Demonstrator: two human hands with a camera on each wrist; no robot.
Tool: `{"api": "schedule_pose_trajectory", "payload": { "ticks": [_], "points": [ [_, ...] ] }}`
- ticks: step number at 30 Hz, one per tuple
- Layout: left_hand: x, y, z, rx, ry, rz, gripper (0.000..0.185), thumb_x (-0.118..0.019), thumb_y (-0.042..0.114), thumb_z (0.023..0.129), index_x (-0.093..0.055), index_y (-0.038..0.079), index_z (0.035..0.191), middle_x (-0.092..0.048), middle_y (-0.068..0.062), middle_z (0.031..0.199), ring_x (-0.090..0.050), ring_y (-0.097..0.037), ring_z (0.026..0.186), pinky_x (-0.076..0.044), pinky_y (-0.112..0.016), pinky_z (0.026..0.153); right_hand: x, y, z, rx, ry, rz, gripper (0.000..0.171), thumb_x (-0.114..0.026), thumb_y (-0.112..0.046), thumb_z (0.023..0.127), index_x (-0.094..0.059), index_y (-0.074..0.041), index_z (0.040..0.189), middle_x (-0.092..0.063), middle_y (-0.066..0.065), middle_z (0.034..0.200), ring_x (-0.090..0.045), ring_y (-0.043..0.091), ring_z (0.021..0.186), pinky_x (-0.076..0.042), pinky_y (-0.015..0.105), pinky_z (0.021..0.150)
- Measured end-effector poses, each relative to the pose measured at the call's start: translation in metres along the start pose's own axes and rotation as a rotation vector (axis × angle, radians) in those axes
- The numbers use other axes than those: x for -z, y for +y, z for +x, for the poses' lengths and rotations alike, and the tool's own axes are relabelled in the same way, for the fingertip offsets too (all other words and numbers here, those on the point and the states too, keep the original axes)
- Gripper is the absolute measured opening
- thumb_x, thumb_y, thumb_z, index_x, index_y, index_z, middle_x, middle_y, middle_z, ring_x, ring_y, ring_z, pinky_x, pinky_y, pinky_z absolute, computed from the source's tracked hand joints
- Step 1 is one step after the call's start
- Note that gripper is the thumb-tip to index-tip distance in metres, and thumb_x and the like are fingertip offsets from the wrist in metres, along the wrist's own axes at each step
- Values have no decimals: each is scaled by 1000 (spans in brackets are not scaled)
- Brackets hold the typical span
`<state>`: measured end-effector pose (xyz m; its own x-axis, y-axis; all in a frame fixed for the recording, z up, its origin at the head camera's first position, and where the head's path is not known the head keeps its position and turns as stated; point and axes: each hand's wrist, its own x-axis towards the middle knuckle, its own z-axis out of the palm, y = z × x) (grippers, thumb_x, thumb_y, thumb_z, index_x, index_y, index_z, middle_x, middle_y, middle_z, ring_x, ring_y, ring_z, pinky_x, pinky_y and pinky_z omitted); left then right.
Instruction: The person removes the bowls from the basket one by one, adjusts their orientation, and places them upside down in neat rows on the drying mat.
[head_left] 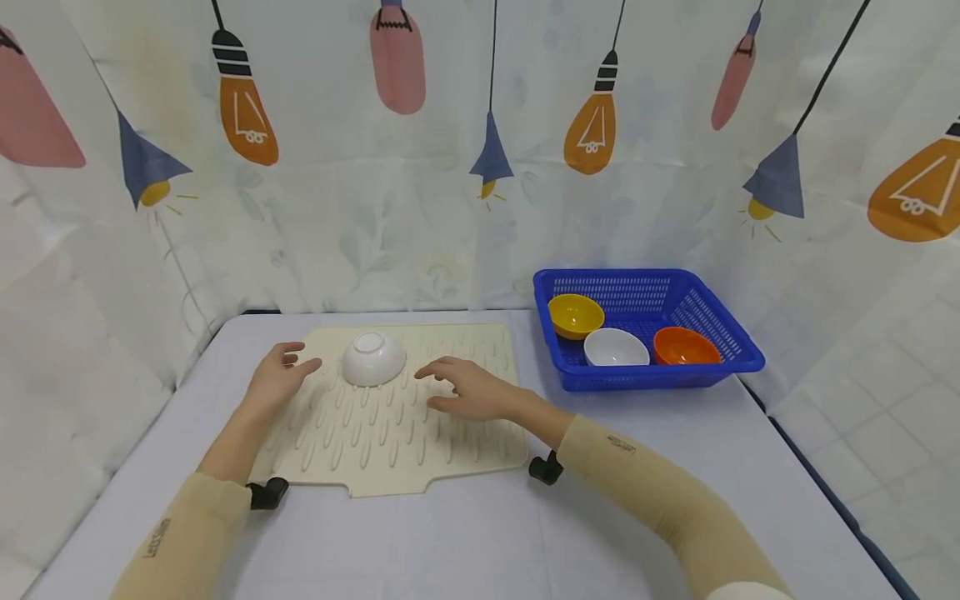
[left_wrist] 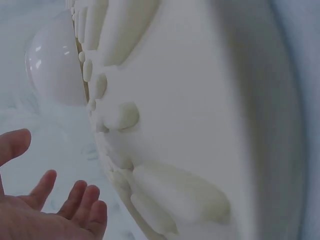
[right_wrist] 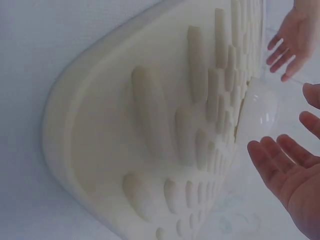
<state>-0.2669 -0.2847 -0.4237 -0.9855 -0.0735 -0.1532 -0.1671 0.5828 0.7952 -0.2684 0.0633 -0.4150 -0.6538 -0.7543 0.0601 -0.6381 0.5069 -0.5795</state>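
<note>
A white bowl lies upside down on the cream ridged draining mat, toward its back left. To the left of the bowl is my left hand, apart from it, fingers loosely spread. My right hand hovers over the mat on the bowl's other side, its fingers pointing toward the bowl without touching it. In the left wrist view the bowl appears past the open fingers. The right wrist view has the bowl between both hands, and neither holds anything.
At the back right of the white-covered table stands a blue basket. Inside sit a yellow bowl, a white bowl and an orange bowl. A patterned curtain hangs behind the table.
</note>
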Motion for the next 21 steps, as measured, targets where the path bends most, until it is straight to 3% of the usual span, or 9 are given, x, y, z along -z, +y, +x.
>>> {"api": "schedule_pose_trajectory", "payload": {
  "ticks": [3, 8, 12, 21],
  "points": [
    [4, -2, -3, 17, 25, -15, 77, -50, 39, 107, -16, -5, 160, -18, -39, 158, -24, -56, 143, -30, -65, 112, 3, 0, -5, 3, 11, 20, 44, -63, -19, 104, -55, -12, 146, -52, 5, 148, -54, 30, 131, -53, 35, 96],
    [14, -8, -6, 63, -21, -20, 83, -49, 43, 107, -9, -6, 161, -14, -41, 158, -23, -58, 142, -28, -66, 113, 9, 2, -12, 13, 30, 36, 44, -64, -21, 103, -55, -14, 146, -54, 5, 146, -55, 32, 128, -55, 38, 95],
    [21, -13, -7, 89, -50, -70, 86, -50, 45, 106, -7, -3, 162, -15, -40, 159, -21, -56, 145, -26, -65, 114, 17, 3, -18, 25, 56, 42, 43, -64, -23, 104, -56, -14, 145, -55, 4, 145, -57, 28, 126, -55, 34, 93],
    [34, -20, -10, 120, -138, -153, 87, -53, 42, 106, -6, -4, 162, -20, -40, 157, -28, -51, 143, -38, -54, 110, 38, 4, -32, 62, 121, 78, 45, -64, -21, 103, -55, -11, 146, -56, 5, 146, -59, 21, 123, -55, 26, 88]
  ]
}}
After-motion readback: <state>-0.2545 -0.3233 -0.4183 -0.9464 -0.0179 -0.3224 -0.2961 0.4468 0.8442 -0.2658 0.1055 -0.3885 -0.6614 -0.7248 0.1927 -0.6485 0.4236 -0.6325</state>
